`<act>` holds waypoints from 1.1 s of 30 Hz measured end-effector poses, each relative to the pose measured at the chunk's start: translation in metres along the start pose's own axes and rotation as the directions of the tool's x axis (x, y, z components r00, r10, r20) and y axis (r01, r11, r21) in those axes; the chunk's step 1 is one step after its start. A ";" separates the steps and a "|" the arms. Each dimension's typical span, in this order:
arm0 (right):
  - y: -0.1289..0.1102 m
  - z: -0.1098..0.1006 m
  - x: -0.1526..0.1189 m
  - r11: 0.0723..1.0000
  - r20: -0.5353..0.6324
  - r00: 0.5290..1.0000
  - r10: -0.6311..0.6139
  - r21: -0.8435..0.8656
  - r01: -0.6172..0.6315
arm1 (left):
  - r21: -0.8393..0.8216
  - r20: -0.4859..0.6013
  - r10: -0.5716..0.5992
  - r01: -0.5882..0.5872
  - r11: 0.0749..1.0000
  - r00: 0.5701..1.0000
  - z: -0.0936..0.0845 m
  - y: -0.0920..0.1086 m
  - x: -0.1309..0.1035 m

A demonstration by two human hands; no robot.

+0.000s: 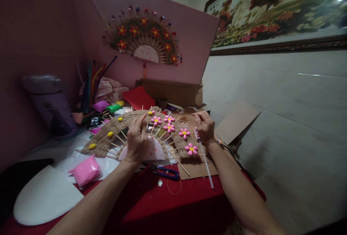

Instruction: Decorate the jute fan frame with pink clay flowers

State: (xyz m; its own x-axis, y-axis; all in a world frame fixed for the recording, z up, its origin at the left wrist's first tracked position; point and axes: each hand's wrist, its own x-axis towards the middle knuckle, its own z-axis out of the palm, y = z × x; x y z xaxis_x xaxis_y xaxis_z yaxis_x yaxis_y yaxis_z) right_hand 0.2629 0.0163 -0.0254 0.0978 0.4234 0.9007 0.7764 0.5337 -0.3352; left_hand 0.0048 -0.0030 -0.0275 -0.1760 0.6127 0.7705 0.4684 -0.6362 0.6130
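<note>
A fan-shaped piece wrapped in twine (pixel 102 141), with thin sticks along its arc, lies before me. Pink clay flowers with yellow centres, such as this flower (pixel 191 149), sit on its right part; bare yellow clay dots (pixel 110 134) run along the left. My left hand (pixel 136 139) is over the fan's middle, fingers curled together near a yellow dot (pixel 150 112) with a bit of pink beside it. To the right, my right hand (pixel 205 125) is raised with thumb and forefinger pinched. What either hand holds, if anything, is too small or hidden to tell.
A pink clay packet (pixel 86 171) and a white half-round board (pixel 45 197) are at left. Blue snips (pixel 166 172) and a clear stick (pixel 208 170) lie in front. A purple bottle (pixel 52 106) stands back left; a finished fan (pixel 145 39) hangs on the pink board behind.
</note>
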 end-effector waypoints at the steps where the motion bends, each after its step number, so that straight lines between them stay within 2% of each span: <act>1: 0.000 -0.001 0.001 1.000 -0.009 1.000 0.004 -0.001 -0.004 | -0.010 -0.002 -0.009 0.009 1.000 1.000 0.001 0.000 0.000; 5: 0.001 -0.003 0.001 1.000 -0.047 0.999 -0.007 -0.022 0.006 | -0.021 -0.019 -0.047 0.047 0.999 0.999 0.001 0.000 -0.002; 8: 0.002 -0.003 0.002 1.000 -0.065 0.998 -0.006 -0.031 0.004 | -0.022 -0.033 -0.027 0.027 0.999 0.999 -0.002 0.003 -0.001; 10: 0.002 -0.004 0.005 0.999 -0.092 0.995 0.043 0.000 -0.043 | -0.045 -0.031 -0.005 0.004 0.999 1.000 -0.003 0.005 -0.001; 13: -0.004 -0.006 0.015 0.979 -0.144 0.972 0.184 0.119 -0.167 | -0.100 0.001 -0.008 0.008 0.995 1.000 -0.002 0.005 0.000; 15: -0.014 -0.008 0.025 0.951 -0.127 0.960 0.250 0.220 -0.219 | -0.144 0.034 -0.027 0.031 0.989 0.999 -0.001 0.003 -0.001; 18: -0.042 -0.009 0.037 0.902 0.028 0.970 0.241 0.364 -0.234 | -0.201 0.066 -0.097 0.108 0.974 0.993 0.000 0.001 -0.001; 21: -0.080 -0.009 0.042 0.901 0.227 0.967 0.119 0.385 -0.202 | -0.261 0.092 -0.242 0.258 0.930 0.966 0.000 0.002 0.000; 23: -0.103 -0.006 0.040 0.916 0.365 0.931 -0.028 0.382 -0.122 | -0.352 0.136 -0.327 0.354 0.867 0.935 0.000 0.004 0.002; 25: -0.121 0.000 0.037 0.942 0.472 0.866 -0.166 0.335 -0.002 | -0.465 0.196 -0.374 0.422 0.778 0.906 0.000 0.004 0.004; 27: -0.130 0.009 0.032 0.957 0.523 0.821 -0.231 0.273 0.096 | -0.561 0.264 -0.412 0.486 0.670 0.872 0.001 0.003 0.005; 30: -0.132 0.025 0.022 0.962 0.582 0.781 -0.229 0.256 0.091 | -0.648 0.358 -0.454 0.568 0.508 0.816 0.003 0.002 0.005; 33: -0.127 0.038 0.013 0.957 0.578 0.777 -0.251 0.268 0.109 | -0.665 0.411 -0.428 0.586 0.463 0.805 0.003 0.003 0.003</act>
State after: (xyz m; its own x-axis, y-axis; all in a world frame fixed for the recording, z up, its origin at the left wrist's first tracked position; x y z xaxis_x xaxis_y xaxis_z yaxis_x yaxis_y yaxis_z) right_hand 0.1422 -0.0183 0.0178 -0.4781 0.6181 0.6240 0.5868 0.7534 -0.2967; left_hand 0.0084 -0.0015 -0.0236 0.0139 0.9583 0.2853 -0.4621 -0.2469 0.8518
